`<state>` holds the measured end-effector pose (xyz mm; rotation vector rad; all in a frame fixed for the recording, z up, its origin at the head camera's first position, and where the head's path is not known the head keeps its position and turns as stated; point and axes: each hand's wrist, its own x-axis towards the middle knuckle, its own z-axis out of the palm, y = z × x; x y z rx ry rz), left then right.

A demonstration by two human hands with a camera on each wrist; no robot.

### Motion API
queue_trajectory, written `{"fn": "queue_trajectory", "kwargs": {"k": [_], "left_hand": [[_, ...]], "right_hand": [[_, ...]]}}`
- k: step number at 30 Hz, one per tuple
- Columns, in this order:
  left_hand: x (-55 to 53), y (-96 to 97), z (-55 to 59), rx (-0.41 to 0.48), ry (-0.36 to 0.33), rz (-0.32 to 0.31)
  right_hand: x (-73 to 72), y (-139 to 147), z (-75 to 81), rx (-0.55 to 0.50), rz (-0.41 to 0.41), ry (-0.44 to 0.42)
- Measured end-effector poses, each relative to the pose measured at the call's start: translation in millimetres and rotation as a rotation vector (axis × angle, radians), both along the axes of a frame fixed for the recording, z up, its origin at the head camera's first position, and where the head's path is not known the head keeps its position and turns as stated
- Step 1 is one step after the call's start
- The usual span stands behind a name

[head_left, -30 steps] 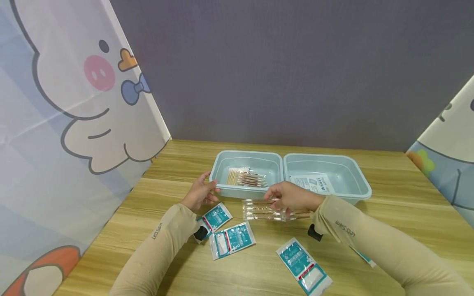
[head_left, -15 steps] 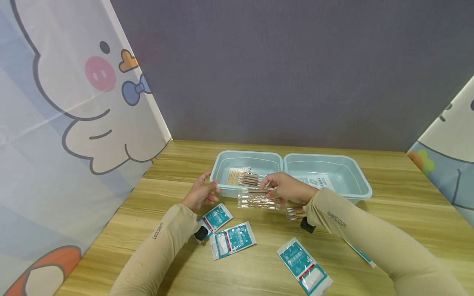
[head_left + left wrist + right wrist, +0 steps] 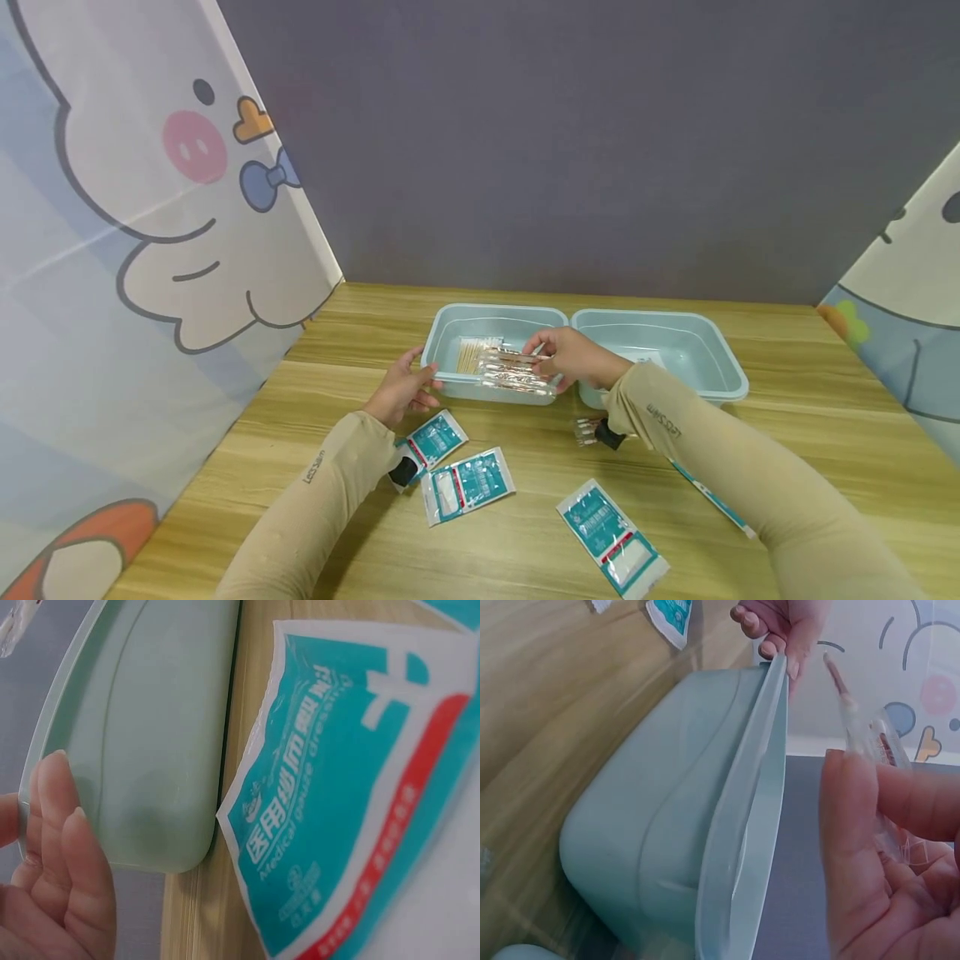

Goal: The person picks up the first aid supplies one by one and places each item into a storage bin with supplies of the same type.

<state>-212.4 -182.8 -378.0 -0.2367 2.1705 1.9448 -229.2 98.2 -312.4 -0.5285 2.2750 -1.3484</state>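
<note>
Right hand (image 3: 889, 862) pinches a swab packet (image 3: 870, 742) beside the tub.
Another hand (image 3: 780, 626) grips the pale green tub's (image 3: 652, 847) far rim.

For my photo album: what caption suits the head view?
Right hand holds a swab pack over the left bin; left hand grips its corner.
</note>
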Motion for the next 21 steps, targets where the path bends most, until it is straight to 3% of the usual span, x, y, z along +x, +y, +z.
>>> {"fn": "queue_trajectory", "kwargs": {"k": [21], "left_hand": [[-0.9, 0.4, -0.1, -0.009, -0.001, 0.006]], "right_hand": [[-32.4, -11.9, 11.2, 0.053, -0.053, 0.013]]}}
